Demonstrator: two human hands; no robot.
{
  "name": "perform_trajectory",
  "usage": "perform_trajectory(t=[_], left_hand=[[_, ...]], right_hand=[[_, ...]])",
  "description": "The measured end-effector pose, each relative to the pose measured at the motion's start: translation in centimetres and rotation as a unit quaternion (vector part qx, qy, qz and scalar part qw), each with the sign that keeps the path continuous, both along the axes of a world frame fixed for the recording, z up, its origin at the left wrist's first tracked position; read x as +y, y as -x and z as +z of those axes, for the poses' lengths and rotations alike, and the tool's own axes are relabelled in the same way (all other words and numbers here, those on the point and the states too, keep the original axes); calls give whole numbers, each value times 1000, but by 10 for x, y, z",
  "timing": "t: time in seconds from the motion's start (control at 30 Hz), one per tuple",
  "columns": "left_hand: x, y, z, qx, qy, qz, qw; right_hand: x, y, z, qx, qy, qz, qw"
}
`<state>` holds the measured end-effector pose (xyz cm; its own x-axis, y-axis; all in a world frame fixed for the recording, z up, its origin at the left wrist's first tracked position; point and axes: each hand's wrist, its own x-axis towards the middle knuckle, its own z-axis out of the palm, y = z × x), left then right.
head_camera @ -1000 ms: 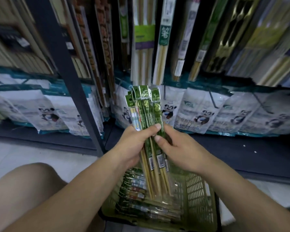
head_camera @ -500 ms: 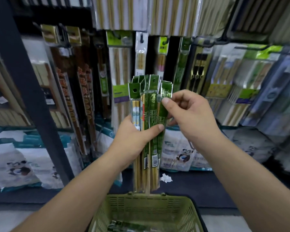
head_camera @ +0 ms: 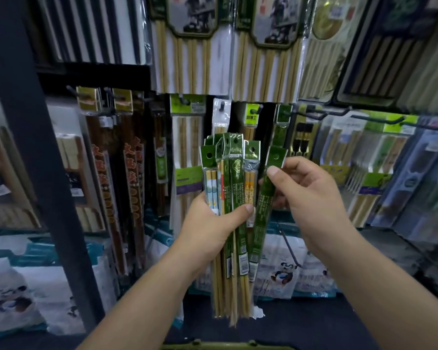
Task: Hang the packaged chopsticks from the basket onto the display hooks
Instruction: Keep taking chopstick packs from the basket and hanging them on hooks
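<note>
My left hand (head_camera: 208,228) grips a bundle of several green-topped chopstick packs (head_camera: 232,173), held upright in front of the display. Pinched near its green header by my right hand (head_camera: 306,195), one pack (head_camera: 264,198) is tilted away from the bundle's right side. Just behind hang other chopstick packs on display hooks, one hook (head_camera: 257,109) carrying a yellow-green header right above the bundle. Long bare black hooks (head_camera: 321,114) stick out to the right. Only the green basket's rim (head_camera: 225,346) shows at the bottom edge.
A dark metal shelf post (head_camera: 36,160) runs down the left. Big boxed chopstick sets (head_camera: 192,46) hang above. White panda-printed bags (head_camera: 281,274) line the lower shelf behind the bundle. Brown chopstick packs (head_camera: 132,173) hang to the left.
My view has tilted up from the basket to the hooks. Both hands rose with the bundle, and my right hand has pulled one pack away to the right.
</note>
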<state>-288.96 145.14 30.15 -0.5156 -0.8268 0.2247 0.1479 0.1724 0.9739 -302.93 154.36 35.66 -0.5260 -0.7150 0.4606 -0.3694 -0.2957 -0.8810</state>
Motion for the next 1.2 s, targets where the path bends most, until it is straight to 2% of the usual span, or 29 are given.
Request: perform_trajectory(t=[0.2, 0.73, 0.97, 1.2], left_hand=[[-9, 1, 16, -63, 5, 63, 996], [-11, 11, 15, -10, -1, 52, 999], [-13, 13, 13, -10, 14, 47, 999], [-12, 16, 8, 12, 24, 27, 999]], right_hand=[[-11, 12, 34, -32, 25, -26, 999], [-36, 30, 60, -62, 18, -68, 996], [-42, 42, 60, -50, -5, -71, 996], [-51, 50, 51, 26, -33, -105, 994]])
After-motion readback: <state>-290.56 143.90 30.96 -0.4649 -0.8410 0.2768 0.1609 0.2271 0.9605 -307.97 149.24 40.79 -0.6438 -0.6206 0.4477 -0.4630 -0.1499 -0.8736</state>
